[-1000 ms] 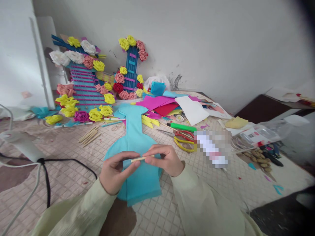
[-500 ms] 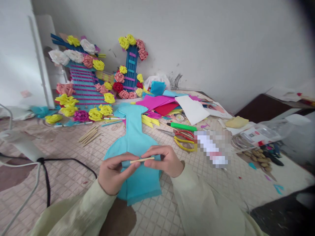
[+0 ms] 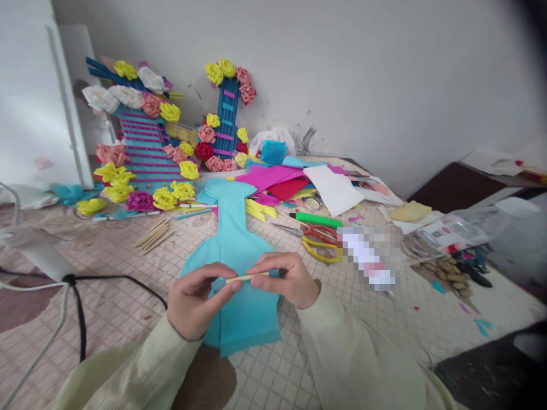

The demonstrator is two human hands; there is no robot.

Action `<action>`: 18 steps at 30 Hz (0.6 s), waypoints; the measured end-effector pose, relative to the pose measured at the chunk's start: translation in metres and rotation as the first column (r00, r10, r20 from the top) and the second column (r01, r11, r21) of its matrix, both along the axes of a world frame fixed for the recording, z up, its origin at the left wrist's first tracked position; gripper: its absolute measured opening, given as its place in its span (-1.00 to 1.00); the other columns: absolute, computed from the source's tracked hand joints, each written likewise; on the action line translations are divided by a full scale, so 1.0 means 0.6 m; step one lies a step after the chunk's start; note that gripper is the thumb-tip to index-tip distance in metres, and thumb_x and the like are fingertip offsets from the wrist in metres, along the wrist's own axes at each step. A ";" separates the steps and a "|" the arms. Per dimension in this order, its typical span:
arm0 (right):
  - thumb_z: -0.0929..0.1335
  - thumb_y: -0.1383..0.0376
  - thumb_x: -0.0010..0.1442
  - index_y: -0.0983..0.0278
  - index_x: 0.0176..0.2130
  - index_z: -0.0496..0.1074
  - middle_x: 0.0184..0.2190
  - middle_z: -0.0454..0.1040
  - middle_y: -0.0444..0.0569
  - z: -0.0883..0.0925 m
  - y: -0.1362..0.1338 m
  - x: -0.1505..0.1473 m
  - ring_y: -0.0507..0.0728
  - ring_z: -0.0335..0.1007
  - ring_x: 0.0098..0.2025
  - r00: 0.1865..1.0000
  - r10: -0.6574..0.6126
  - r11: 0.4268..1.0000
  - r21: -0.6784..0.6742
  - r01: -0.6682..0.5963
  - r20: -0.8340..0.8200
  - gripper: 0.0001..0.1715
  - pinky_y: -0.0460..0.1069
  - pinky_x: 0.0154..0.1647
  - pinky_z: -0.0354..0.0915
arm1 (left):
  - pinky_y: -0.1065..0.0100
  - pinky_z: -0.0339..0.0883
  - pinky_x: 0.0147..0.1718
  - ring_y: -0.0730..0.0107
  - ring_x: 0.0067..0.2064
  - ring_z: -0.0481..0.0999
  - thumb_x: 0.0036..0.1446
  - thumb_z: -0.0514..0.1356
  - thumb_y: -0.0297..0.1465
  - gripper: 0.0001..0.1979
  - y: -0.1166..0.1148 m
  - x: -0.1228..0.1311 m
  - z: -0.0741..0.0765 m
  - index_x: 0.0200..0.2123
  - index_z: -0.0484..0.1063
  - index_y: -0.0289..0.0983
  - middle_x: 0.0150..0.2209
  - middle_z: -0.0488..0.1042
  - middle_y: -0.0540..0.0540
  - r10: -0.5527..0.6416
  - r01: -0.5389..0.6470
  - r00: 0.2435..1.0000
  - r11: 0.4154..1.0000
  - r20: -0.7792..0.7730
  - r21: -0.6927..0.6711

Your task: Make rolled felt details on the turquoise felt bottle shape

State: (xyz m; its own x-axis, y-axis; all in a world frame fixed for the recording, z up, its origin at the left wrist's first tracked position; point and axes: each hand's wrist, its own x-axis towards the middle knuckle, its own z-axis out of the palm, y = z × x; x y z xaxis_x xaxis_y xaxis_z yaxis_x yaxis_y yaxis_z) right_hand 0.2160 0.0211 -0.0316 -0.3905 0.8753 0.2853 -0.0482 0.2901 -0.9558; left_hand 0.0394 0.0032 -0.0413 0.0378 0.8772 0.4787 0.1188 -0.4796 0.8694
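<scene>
While the left hand [image 3: 194, 302] and right hand [image 3: 294, 282] each pinch the short wooden stick [image 3: 244, 278] between fingertips, its long axis runs side to side over the blue paper [image 3: 252, 319], crosswise to the paper's length.

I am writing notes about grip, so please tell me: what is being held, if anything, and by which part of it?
A short pale stick: the left hand holds it near its left end, the right hand toward its right end.

Stick [image 3: 244, 278] pale yel. — paper cutout [image 3: 233, 236] lt. blue — tablecloth [image 3: 273, 373] beige, brn. grid
</scene>
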 end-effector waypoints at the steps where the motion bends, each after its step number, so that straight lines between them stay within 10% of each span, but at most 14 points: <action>1: 0.43 0.31 -0.05 0.21 -0.35 0.54 -0.53 0.45 -0.10 0.000 0.000 0.000 0.00 0.32 -0.47 1.000 -0.004 1.000 -0.001 0.004 -0.003 -0.84 -0.10 -0.48 0.23 | 0.38 0.43 -0.46 0.38 -0.46 0.50 -0.14 0.26 -0.51 -0.92 0.000 0.001 0.001 -0.49 0.45 -0.24 -0.52 0.51 -0.01 -0.009 0.009 1.000 1.000 0.008 0.008; 18: 0.44 0.41 -0.09 0.21 -0.33 0.54 -0.49 0.46 -0.10 0.002 -0.002 0.000 0.01 0.34 -0.44 0.999 0.007 1.000 0.021 -0.006 -0.033 -0.78 -0.10 -0.41 0.25 | 0.28 0.39 -0.34 0.35 -0.38 0.49 -0.09 0.23 -0.57 -0.83 0.004 -0.001 0.006 -0.40 0.48 -0.21 -0.47 0.52 -0.02 -0.174 0.174 0.985 0.980 -0.016 0.091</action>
